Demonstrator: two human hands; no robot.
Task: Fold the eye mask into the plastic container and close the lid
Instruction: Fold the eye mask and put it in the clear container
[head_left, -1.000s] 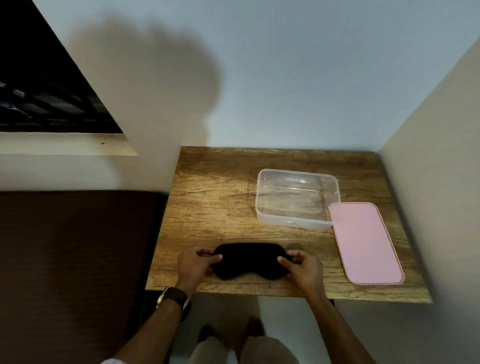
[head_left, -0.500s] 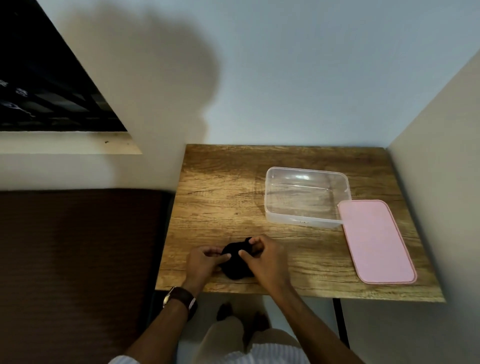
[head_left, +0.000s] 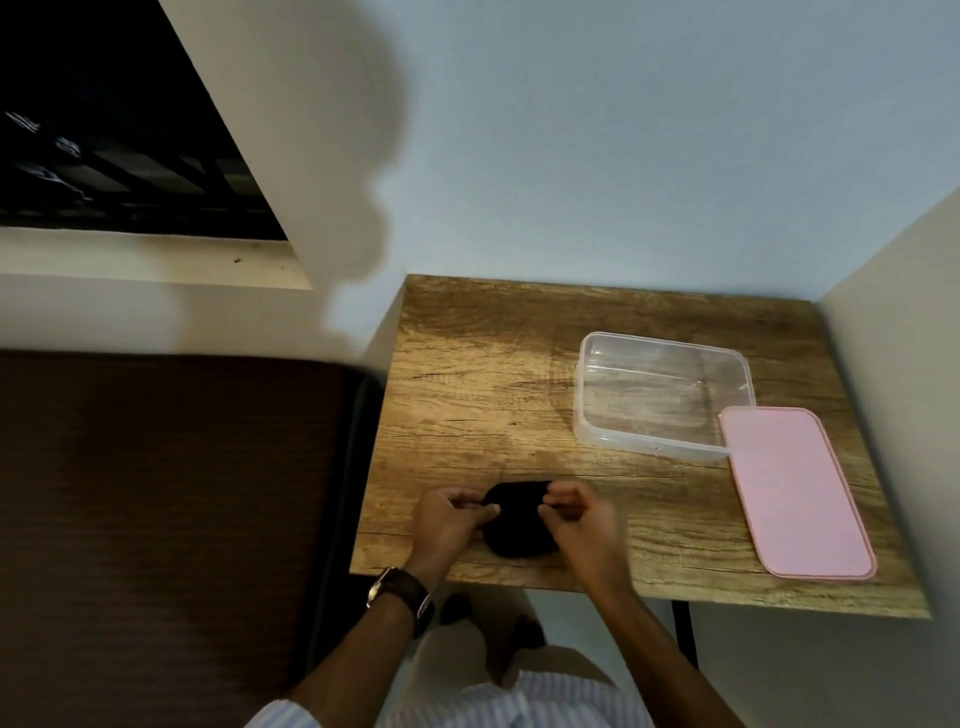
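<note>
- Pinching the folded mask (head_left: 517, 519) at the table's (head_left: 467, 364) six o'clock edge, left hand (head_left: 449, 519) and right hand (head_left: 579, 519) grip its sides.
- Container (head_left: 662, 395) at two o'clock stands empty; lid (head_left: 795, 488) lies beside it, not yet on.

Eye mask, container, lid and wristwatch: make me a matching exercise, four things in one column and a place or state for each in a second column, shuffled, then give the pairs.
Things:
1. eye mask
2. plastic container
3. pink lid
4. wristwatch

Places or states:
A. open and empty, toward the table's far right
B. worn on the left wrist
C. folded small, pinched between both hands near the front edge
D. lying flat on the table beside the container's right end

Pairs: 1-C, 2-A, 3-D, 4-B
</note>
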